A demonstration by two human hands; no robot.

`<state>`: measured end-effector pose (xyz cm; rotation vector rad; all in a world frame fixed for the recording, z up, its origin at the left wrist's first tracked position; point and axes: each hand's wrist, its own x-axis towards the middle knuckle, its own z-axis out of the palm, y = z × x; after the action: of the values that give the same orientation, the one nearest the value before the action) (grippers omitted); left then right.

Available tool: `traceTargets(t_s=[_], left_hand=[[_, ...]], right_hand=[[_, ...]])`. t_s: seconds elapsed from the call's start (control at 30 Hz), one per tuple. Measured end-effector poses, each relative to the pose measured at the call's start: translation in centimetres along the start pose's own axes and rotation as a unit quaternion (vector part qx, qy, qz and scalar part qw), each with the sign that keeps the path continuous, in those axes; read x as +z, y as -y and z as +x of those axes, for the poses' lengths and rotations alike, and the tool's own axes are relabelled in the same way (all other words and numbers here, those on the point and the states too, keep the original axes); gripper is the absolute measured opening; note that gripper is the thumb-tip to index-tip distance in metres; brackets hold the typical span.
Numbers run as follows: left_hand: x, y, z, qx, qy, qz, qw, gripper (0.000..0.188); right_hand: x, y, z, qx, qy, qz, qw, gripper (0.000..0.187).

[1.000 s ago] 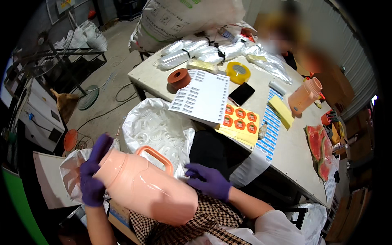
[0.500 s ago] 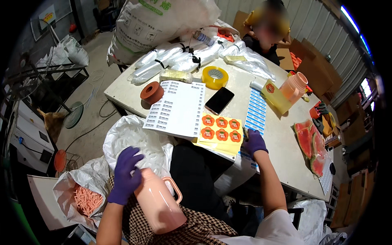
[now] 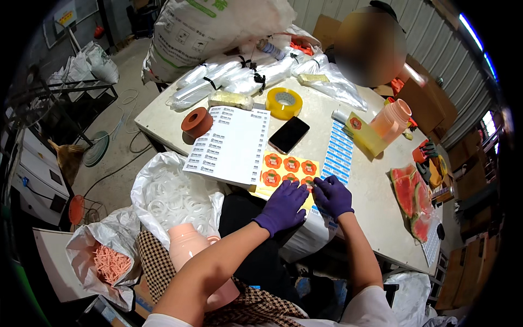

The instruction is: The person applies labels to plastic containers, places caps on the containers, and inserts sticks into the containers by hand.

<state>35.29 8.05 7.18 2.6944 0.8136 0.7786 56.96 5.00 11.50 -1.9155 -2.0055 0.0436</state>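
My left hand, in a purple glove, reaches across and lies with fingers outstretched on the front of a yellow sheet of red flower-shaped stickers. Close beside it, my right hand, gloved alike, has bent fingers pressed together at the sheet's right edge. A sticker's edge under the fingertips is too small to make out. On my lap leans a glossy pink pitcher, partly hidden by my left forearm. A strip of blue-and-white labels runs behind my right hand.
White label sheets, a brown tape roll, yellow tape and a phone lie on the table. A second pink pitcher stands right, near watermelon slices. Sacks hold clear rings and pink pieces. A person sits opposite.
My left hand has left the pitcher and crossed right to the sticker sheet. The pitcher now rests on my lap unheld. My right hand shifted slightly left. The person opposite leaned closer.
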Motion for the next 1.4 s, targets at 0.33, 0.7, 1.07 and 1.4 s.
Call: traceTargets(t_s=[0.33, 0.7, 1.07, 1.4], left_hand=[[0.2, 0.2, -0.4, 0.005, -0.029, 0.022, 0.999, 0.053], [1.1, -0.2, 0.2, 0.032, -0.032, -0.003, 0.999, 0.059], [-16.3, 0.7, -6.0, -0.149, -0.147, -0.574, 0.792, 0.085], [-25.5, -4.2, -25.3, -0.408, -0.368, -0.403, 0.732, 0.081]], right_hand=[[-3.9, -9.1, 6.3, -0.102, -0.268, -0.08, 0.955, 0.075], [-6.9, -19.2, 17.5, 0.165, -0.014, -0.219, 0.962, 0.059], [-3.6, 14.3, -5.3, 0.138, 0.094, 0.706, 0.688, 0.035], [-1.0, 24.9, -9.6, 0.044, 0.197, 0.767, 0.608, 0.107]])
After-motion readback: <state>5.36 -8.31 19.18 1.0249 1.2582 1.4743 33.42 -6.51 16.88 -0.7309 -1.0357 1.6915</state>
